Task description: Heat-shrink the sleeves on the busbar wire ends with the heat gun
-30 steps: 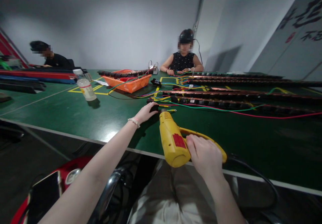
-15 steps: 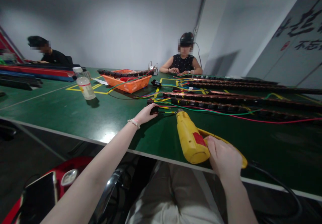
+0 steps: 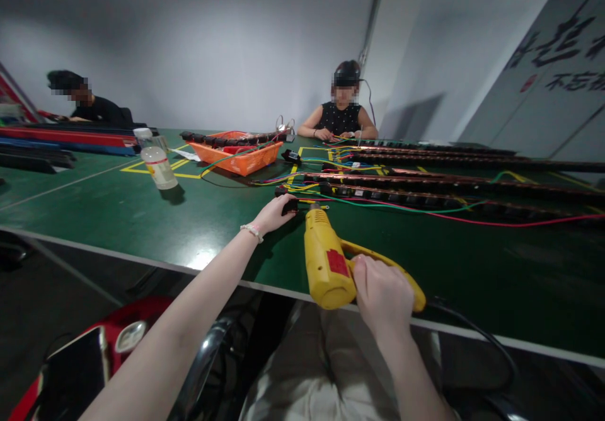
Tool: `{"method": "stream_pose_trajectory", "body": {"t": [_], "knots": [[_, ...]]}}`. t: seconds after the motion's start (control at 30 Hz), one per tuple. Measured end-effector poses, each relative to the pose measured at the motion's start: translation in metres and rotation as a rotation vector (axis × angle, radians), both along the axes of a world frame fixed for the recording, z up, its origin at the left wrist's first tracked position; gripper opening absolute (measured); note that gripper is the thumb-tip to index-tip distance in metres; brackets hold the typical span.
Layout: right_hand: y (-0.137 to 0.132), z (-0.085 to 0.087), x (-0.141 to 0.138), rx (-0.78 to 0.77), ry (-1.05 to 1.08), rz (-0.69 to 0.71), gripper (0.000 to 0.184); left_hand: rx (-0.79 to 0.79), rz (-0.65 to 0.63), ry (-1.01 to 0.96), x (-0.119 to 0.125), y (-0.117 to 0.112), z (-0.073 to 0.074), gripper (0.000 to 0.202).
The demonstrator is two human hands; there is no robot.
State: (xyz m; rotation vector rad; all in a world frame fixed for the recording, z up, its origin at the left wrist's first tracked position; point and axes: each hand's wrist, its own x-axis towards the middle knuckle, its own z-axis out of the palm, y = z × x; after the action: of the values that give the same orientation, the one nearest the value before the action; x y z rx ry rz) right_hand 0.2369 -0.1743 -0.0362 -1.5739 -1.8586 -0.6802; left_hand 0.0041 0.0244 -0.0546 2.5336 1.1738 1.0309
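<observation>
My right hand (image 3: 384,292) is wrapped round the handle of a yellow heat gun (image 3: 326,260) with a red label. The gun's metal nozzle points away from me, over short wires with ring terminals (image 3: 325,207). My left hand (image 3: 275,214), with a beaded bracelet at the wrist, closes on a small black block (image 3: 290,207) from which these wires stick out to the right. Part of the block is hidden under my fingers. Just beyond lie long black strips with copper-coloured conductors (image 3: 401,195) and coloured wires.
An orange basket (image 3: 243,164) holding more strips stands past my left hand, with a plastic bottle (image 3: 159,166) to its left. A co-worker (image 3: 343,115) sits across the green table (image 3: 227,219); another person (image 3: 97,109) is at far left. The gun's black cable trails right.
My right hand has moved the heat gun to the left, so its nozzle now sits over the wires beside the black block. My left hand has stayed in place.
</observation>
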Motion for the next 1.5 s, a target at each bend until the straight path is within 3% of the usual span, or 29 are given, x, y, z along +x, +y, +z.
{"method": "stream_pose_trajectory", "body": {"t": [0.3, 0.47, 0.93, 1.5], "knots": [[0.001, -0.002, -0.026, -0.015, 0.070, 0.059, 0.036, -0.021, 0.041, -0.009, -0.002, -0.006, 0.005, 0.048], [0.003, -0.002, -0.020, -0.009, 0.064, 0.092, 0.034, -0.054, 0.053, -0.005, -0.003, -0.010, 0.007, 0.052], [0.008, 0.002, 0.012, 0.015, 0.056, 0.151, 0.038, -0.082, -0.073, -0.038, -0.003, -0.008, 0.005, 0.053], [0.006, 0.005, 0.017, 0.006, -0.008, 0.183, 0.037, -0.145, -0.124, -0.079, -0.004, -0.011, 0.008, 0.050]]}}
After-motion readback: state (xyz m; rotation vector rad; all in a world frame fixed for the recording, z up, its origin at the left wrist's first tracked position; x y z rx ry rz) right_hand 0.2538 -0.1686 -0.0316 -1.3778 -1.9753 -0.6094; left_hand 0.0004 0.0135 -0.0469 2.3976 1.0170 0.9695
